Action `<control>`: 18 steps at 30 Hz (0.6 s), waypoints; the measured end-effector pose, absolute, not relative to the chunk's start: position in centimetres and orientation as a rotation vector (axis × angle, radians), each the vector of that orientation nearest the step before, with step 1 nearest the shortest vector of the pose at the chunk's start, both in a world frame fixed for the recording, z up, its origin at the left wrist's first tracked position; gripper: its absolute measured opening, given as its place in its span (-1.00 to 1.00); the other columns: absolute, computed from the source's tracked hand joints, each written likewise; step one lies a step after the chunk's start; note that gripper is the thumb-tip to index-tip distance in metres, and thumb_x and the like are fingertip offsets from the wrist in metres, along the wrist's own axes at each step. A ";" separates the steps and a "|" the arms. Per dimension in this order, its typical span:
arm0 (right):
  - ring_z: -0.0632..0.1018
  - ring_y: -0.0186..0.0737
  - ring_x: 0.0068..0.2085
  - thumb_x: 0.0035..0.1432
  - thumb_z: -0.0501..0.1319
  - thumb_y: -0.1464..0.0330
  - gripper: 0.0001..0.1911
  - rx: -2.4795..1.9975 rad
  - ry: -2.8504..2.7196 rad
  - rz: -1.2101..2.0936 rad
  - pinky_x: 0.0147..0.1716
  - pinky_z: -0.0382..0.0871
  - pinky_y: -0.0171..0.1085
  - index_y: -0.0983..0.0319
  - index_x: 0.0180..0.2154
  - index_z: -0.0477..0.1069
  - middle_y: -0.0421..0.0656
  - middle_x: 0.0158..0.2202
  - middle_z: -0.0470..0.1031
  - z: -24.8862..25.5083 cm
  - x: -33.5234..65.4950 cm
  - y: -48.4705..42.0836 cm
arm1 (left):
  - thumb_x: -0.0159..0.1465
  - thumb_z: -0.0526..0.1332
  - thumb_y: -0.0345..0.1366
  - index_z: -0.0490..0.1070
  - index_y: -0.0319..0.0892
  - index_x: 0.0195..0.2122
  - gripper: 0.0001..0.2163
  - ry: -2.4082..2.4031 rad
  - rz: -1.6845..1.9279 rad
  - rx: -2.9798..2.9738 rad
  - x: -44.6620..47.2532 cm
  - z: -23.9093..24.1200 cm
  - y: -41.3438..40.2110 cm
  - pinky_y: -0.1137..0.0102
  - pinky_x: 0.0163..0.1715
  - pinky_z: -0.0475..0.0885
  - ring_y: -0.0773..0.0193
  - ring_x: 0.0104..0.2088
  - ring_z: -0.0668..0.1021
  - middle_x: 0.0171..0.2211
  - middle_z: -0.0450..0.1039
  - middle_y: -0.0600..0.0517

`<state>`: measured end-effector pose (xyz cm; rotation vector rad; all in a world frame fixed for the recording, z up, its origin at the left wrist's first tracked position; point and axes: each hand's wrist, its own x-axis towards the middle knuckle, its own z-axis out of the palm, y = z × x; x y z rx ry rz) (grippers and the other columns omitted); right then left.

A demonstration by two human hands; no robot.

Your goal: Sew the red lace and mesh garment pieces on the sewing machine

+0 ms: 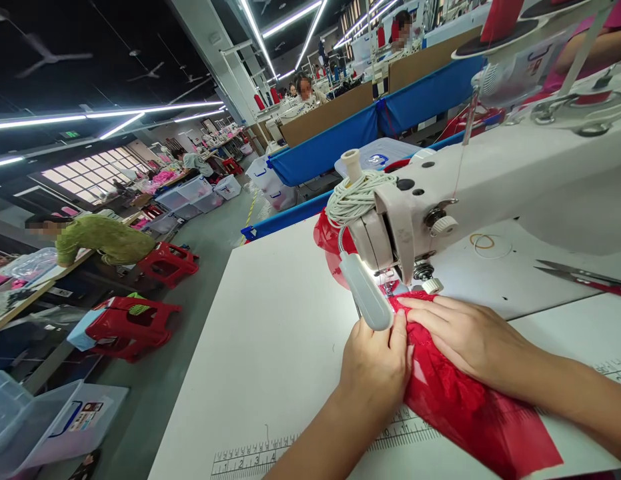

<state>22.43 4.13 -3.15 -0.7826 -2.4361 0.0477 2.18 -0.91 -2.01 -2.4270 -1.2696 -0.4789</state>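
Red lace fabric [453,393] runs from under the presser foot [389,288] of a white sewing machine [490,180] toward the table's front edge. My left hand [375,363] is closed at the fabric's left edge, thumb and finger pinching it just in front of the foot. A grey lamp head [366,293] hides some of its fingers. Resting on top of the lace, my right hand [470,333] has its fingers stretched out toward the needle area; its thumb is hidden. More red fabric [330,233] lies behind the machine head.
Scissors [580,273] lie on the right, under the machine arm. A printed ruler [255,460] crosses the white table [270,333] near its front. Red stools [133,327] and a clear plastic bin [65,427] stand on the floor at left. A person in green [107,240] leans on another table.
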 end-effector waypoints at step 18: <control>0.63 -0.11 -0.04 0.25 -0.02 0.55 -0.50 -0.805 -2.448 0.096 -0.11 0.62 -0.12 0.24 0.09 0.53 -0.03 0.09 0.60 -3.1 22.6 4.5 | 0.39 0.03 -0.40 0.49 -0.34 0.03 -0.69 -1.340 -0.453 -2.461 2.4 -1.1 -0.8 0.25 -0.40 0.50 0.08 -0.28 0.51 -0.14 0.54 -0.27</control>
